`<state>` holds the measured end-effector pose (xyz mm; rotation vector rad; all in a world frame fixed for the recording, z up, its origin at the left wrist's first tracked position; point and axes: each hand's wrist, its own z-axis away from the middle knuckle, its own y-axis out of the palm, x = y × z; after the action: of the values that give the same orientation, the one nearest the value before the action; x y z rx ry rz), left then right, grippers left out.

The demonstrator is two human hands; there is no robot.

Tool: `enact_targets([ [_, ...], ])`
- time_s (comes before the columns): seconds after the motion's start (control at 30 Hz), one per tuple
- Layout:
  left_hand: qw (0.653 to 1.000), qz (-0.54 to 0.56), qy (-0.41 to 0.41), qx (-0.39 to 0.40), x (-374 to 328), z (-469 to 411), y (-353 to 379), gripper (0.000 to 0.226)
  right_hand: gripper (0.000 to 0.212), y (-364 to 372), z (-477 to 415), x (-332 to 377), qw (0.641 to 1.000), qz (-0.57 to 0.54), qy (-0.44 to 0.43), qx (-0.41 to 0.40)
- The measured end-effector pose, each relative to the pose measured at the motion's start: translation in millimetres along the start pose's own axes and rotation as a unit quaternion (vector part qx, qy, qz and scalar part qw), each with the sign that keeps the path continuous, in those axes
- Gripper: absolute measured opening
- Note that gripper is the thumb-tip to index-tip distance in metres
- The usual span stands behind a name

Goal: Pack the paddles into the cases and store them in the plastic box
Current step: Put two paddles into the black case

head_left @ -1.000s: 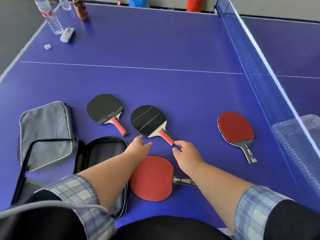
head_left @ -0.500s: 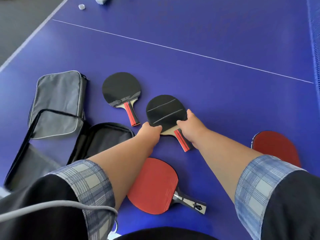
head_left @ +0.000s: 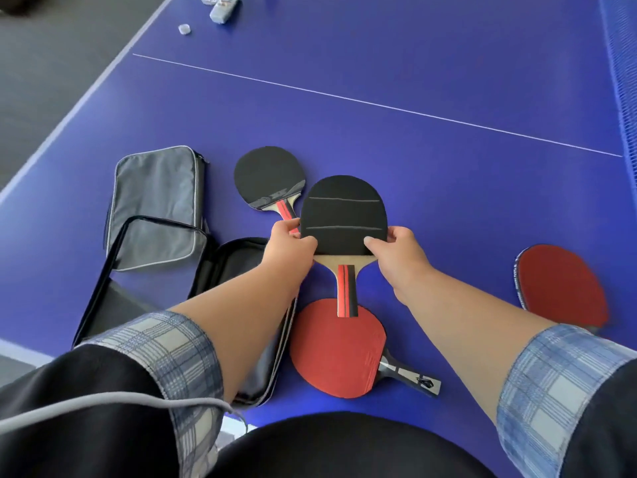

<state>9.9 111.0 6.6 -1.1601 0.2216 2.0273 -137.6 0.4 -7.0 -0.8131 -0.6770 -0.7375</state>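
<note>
My left hand (head_left: 289, 245) and my right hand (head_left: 396, 251) grip the two lower edges of a black paddle with two grey lines (head_left: 343, 215), lifted off the table with its red-striped handle pointing toward me. A second black paddle (head_left: 267, 177) lies flat just beyond my left hand. Below the held handle lies a red paddle (head_left: 336, 350), and another red paddle (head_left: 560, 284) rests at the right. An open black case (head_left: 238, 257) lies under my left forearm. A grey case (head_left: 155, 205) with its lid unzipped sits to the left.
The blue table-tennis table (head_left: 413, 81) has a white centre line and its left edge drops to dark floor. The net (head_left: 624, 74) runs along the far right. A small white cap (head_left: 184, 29) and a grey object (head_left: 224, 10) lie at the far left corner.
Both hands have taken the lined black paddle by its blade edges, lifted it and turned it so the handle points toward me. The camera tilted down and left.
</note>
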Motion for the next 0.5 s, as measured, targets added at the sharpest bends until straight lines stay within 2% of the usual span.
enact_targets([
  [0.1,0.999,-0.035,0.002,-0.001,-2,14,-47,0.047,0.045,29,35,8,1.000,-0.002,0.002,0.006],
  [0.2,0.997,-0.072,0.018,0.007,7,20,-96,0.041,0.050,66,71,12,1.000,0.011,0.003,0.024],
  [0.4,0.988,-0.152,0.015,0.024,62,22,-168,0.030,0.039,131,123,-6,0.996,0.012,0.035,0.082],
  [0.5,0.977,-0.210,0.010,0.040,81,20,-186,0.037,0.038,149,140,-15,0.991,0.019,0.082,0.103],
])
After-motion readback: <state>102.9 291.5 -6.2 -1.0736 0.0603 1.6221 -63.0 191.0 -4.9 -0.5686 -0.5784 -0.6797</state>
